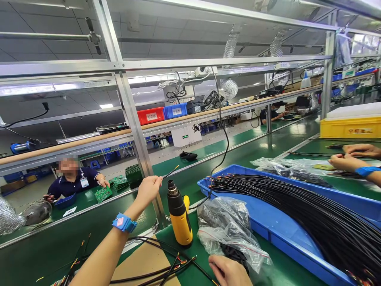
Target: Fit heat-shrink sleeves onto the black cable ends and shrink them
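Observation:
My left hand [149, 190], with a blue wrist strap [124, 223], is raised and closed on a thin black cable [170, 172]. The cable's yellow-tipped end sticks out to the right, above the nozzle of a yellow and black heat gun [181, 218]. That heat gun stands upright on the green bench, nozzle up. Low in the view, my right hand [229, 271] has its fingers curled together beside a clear zip bag [235, 238] with small black pieces inside. Whatever those fingers hold is hidden.
A blue tray [268, 234] full of long black cables lies at right. More cables [169, 270] rest on brown cardboard [143, 258]. A metal post [127, 103] rises ahead. A co-worker's hands [354, 159] work near a yellow bin [351, 128]. Another person [77, 178] handles green circuit boards opposite.

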`<state>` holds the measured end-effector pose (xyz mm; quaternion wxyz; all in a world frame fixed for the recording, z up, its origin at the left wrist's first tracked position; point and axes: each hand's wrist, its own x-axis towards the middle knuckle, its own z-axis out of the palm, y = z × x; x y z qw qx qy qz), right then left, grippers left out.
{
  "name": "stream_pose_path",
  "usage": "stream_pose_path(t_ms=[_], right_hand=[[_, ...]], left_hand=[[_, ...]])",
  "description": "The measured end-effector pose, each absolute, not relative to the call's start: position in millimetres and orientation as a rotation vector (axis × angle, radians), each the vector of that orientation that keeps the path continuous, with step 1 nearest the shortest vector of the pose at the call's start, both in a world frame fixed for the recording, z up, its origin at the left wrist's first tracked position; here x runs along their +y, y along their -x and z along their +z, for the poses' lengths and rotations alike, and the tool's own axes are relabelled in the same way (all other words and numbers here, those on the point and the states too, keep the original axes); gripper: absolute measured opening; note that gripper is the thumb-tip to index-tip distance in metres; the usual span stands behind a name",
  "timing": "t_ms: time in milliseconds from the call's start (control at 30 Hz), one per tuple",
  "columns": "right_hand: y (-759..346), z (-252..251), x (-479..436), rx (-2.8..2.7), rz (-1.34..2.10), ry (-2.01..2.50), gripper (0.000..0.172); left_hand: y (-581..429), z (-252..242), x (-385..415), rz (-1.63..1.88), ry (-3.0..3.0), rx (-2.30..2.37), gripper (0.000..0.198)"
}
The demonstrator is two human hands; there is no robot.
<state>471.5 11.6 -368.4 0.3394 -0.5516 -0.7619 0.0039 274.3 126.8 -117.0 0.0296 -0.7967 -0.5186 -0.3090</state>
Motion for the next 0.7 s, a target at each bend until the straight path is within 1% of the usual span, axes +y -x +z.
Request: stream_pose_path(t_ms=[133, 233, 300, 367, 433, 533, 600, 700], right_hand=[[-471, -366, 9, -1.936, -0.004, 1.400, 0.023], [-473, -361, 7, -1.877, 0.020, 1.393, 0.025], [-476, -357, 6, -1.818, 0.053, 1.411, 0.025], [-481, -353, 7, -1.748, 0.099, 1.453, 0.026], [-486, -350, 7, -1.709, 0.156, 1.497, 0.026], [-493, -344, 2, -1.734, 0.208, 1.562, 0.026], [-496, -342, -6, -1.787, 0.212, 1.656, 0.027], [-500, -341, -19, -1.906, 0.190, 1.863, 0.029]], left_hand=[[-266, -114, 113, -0.966, 2.505, -1.601, 0.041], [-263, -131, 81, -0.966, 2.482, -1.604, 0.039], [-265, -160, 54, -0.878, 2.489, -1.565, 0.034], [-270, -200, 29, -0.738, 2.594, -1.463, 0.030], [-278, -244, 10, -0.577, 2.717, -1.400, 0.030], [-289, -301, -3, -0.428, 2.757, -1.507, 0.031], [-292, -323, -6, -0.332, 2.768, -1.592, 0.031], [-291, -336, -8, -0.189, 2.791, -1.647, 0.030]])
